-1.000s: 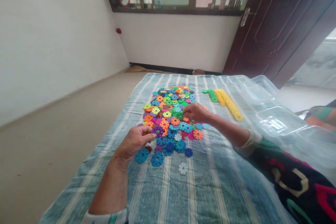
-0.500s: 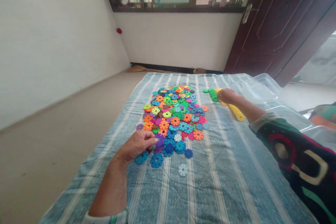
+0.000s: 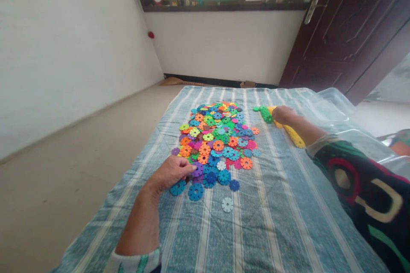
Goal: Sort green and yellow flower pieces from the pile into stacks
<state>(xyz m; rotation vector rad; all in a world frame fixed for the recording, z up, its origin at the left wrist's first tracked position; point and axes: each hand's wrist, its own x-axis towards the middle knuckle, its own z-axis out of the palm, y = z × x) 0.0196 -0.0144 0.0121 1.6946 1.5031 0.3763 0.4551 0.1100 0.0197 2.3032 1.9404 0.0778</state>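
My left hand [image 3: 174, 171] is closed in a pinch on the edge of a purple notched plastic disc [image 3: 197, 169]. It is at the near left side of a loose heap of such discs in many colours, among them an orange disc [image 3: 205, 149] and a blue disc [image 3: 195, 192]. My right hand [image 3: 284, 115] reaches to the far right, its fingers bent down at a line of yellow discs [image 3: 294, 136]. Beside it lies a row of overlapping green discs [image 3: 265, 114]. Whatever the right fingertips hold is hidden behind the hand.
Clear plastic boxes [image 3: 361, 140] stand along the table's right edge, close to my right forearm. A striped blue cloth [image 3: 256, 230] covers the table. One pale disc [image 3: 227, 204] lies apart near the front. Beyond are a window sill [image 3: 224, 7] and a dark red door [image 3: 336, 30].
The view has shifted slightly, so everything appears a little farther right. Both hands stay at nearly the same places among the discs.
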